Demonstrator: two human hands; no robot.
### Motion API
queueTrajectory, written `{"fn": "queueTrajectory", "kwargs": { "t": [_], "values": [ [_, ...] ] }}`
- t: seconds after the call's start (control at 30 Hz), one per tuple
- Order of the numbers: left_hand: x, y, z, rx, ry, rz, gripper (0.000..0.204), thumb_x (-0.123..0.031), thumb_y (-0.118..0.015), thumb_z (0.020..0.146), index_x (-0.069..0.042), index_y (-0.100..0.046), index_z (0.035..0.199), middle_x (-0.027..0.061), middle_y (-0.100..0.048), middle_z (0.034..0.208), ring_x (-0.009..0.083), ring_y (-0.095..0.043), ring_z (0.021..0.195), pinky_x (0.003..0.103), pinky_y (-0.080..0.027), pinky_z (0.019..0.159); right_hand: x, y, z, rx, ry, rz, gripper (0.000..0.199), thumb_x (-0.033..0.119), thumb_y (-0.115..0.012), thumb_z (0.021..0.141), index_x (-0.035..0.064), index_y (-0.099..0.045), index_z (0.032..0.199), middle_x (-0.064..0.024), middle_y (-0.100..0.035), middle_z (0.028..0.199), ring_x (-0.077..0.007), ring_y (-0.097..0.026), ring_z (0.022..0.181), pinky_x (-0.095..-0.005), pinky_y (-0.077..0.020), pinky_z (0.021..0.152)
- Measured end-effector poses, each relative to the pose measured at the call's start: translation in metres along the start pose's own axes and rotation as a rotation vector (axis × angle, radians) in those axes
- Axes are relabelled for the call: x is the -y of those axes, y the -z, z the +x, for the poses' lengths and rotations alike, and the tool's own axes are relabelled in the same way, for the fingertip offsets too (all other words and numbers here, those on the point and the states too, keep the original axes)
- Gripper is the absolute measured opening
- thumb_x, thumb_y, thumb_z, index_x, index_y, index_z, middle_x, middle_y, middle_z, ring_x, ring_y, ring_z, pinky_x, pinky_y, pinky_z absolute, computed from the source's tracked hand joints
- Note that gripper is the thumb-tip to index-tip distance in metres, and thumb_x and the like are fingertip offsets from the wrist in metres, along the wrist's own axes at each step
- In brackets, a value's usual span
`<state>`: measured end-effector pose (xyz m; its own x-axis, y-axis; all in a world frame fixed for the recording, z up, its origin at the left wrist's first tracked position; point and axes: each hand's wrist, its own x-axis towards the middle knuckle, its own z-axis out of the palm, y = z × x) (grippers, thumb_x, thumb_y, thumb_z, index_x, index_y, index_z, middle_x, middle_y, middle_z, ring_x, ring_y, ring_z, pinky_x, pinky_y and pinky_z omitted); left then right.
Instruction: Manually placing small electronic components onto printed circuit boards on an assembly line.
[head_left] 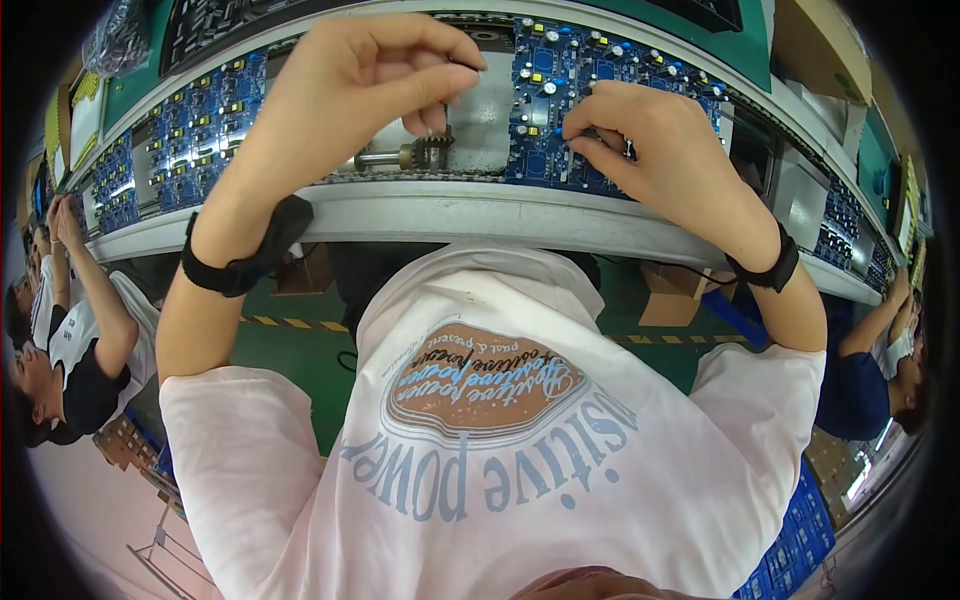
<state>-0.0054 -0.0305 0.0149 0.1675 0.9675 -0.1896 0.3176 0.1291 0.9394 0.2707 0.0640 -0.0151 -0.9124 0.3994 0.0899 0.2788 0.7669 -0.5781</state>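
Note:
My left hand (375, 80) hovers over the conveyor's bare metal gap, left of a blue circuit board panel (530, 165). Its thumb and index finger are pinched together, and a small dark bit shows at their tips, too small to name. My right hand (660, 135) is above the same panel, thumb and fingertips closed close to its surface. What those fingers hold is mostly hidden; something small and dark shows between them. White, yellow and blue components stand across the panel. Both wrists wear black bands.
A metal rail (420, 210) runs along the conveyor's near edge. Below my left hand sits a shaft with a gear (430, 153). More blue boards (205, 125) lie to the left. A dark parts tray (215, 30) stands behind them. Other people work at both sides.

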Motion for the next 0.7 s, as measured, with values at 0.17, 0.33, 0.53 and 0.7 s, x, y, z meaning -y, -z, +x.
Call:
{"fn": "queueTrajectory", "kwargs": {
  "t": [0.17,0.33,0.53,0.7],
  "values": [
    [0.002,-0.006,-0.003,0.085,0.143,-0.306,0.027,-0.016,-0.065,0.102,0.001,-0.071,0.123,0.004,-0.073,0.092,0.0089,-0.069,0.08,0.022,-0.057,0.073,0.002,0.0,0.0,0.004,0.058,-0.101,0.009,0.009,-0.073,0.086,0.0068,-0.07,0.094,-0.0066,-0.064,0.083,-0.0262,-0.066,0.074,-0.0369,-0.0516,0.064],
    [0.001,-0.012,-0.007,0.057,0.127,-0.307,0.027,-0.014,-0.064,0.103,0.001,-0.071,0.124,0.0058,-0.074,0.095,0.0099,-0.07,0.083,0.023,-0.057,0.077,0.007,0.003,0.003,0.062,0.12,-0.204,0.007,0.013,-0.072,0.087,0.0077,-0.071,0.092,-0.0065,-0.066,0.085,-0.029,-0.067,0.078,-0.0393,-0.0529,0.065],
    [0.003,-0.027,-0.009,0.059,0.024,-0.069,0.025,-0.008,-0.066,0.1,0.0,-0.072,0.123,0.0081,-0.075,0.096,0.0134,-0.071,0.084,0.027,-0.058,0.08,0.008,0.006,0.002,0.102,0.097,-0.247,0.007,0.014,-0.071,0.088,0.0083,-0.072,0.093,-0.0069,-0.066,0.086,-0.0294,-0.068,0.079,-0.0398,-0.0531,0.066],
    [0.001,-0.043,0.0,0.018,-0.387,0.579,0.019,-0.007,-0.069,0.091,-0.006,-0.072,0.11,0.0119,-0.07,0.094,0.0298,-0.07,0.086,0.038,-0.057,0.075,0.01,0.019,0.0,-0.067,0.065,-0.124,0.008,0.011,-0.071,0.091,0.0078,-0.073,0.098,-0.0085,-0.068,0.087,-0.0303,-0.067,0.077,-0.0382,-0.0526,0.066]
  ]
}}
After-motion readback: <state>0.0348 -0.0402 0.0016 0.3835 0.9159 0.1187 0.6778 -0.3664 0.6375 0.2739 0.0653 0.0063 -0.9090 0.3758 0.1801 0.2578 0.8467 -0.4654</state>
